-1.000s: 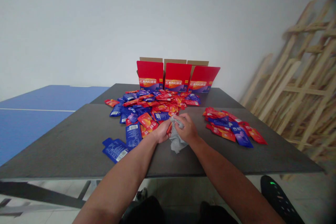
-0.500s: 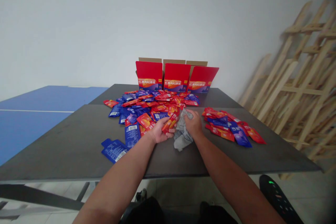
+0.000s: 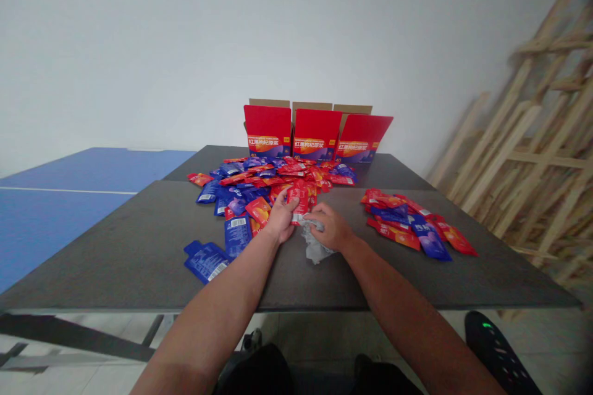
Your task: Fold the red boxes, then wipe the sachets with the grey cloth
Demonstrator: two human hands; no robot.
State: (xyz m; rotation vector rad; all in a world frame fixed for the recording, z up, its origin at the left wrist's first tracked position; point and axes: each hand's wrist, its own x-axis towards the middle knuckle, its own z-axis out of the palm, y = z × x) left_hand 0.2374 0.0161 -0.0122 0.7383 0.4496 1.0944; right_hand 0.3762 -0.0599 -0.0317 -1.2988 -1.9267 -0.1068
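Note:
Between the fingers and thumb of my left hand is a red pouch, held up with its barcode side showing. My right hand grips a crumpled grey cloth beside the pouch's lower end; the cloth hangs below my fingers toward the tabletop. Beyond my hands spreads a heap of red and blue pouches. Nearer my left forearm lie a blue pouch and another blue pouch with its back up. A smaller pile of red and blue pouches rests to the right.
Three open red cartons stand in a row behind the heap on the dark table. At left is a blue table with a white line. Wooden frames lean on the right. A black remote-like device shows below the table's front edge.
My left hand has turned the red pouch more upright, so its barcode side now shows. My right hand has shifted the cloth to the pouch's lower end. The view has moved slightly.

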